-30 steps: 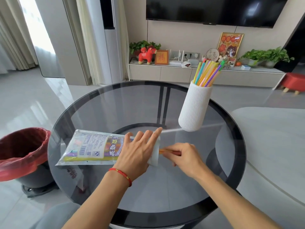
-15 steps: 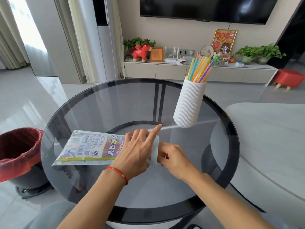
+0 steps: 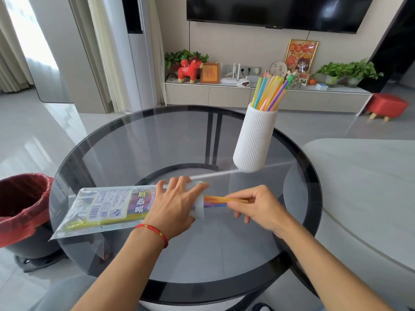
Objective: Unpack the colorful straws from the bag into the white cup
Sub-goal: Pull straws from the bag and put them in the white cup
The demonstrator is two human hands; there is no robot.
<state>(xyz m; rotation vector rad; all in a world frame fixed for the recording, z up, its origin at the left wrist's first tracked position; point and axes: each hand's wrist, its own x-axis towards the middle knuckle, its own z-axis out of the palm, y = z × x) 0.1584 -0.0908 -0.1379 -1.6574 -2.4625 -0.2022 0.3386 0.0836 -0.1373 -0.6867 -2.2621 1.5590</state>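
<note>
Straws [image 3: 219, 200] point right from bag [image 3: 107, 209].

We see a clear bag [image 3: 107, 207] with a white-and-purple label and yellow contents. Straws [image 3: 219, 201] leaving it are orange, yellow, blue and purple. The ribbed white cup [image 3: 254, 140] holds yellow, blue, pink, purple and green straws [image 3: 270, 92]. The table [image 3: 134, 153] is smoked grey glass with a black rim. The bin liner [image 3: 20, 203] is red, and so is the wrist cord [image 3: 155, 231].
</note>
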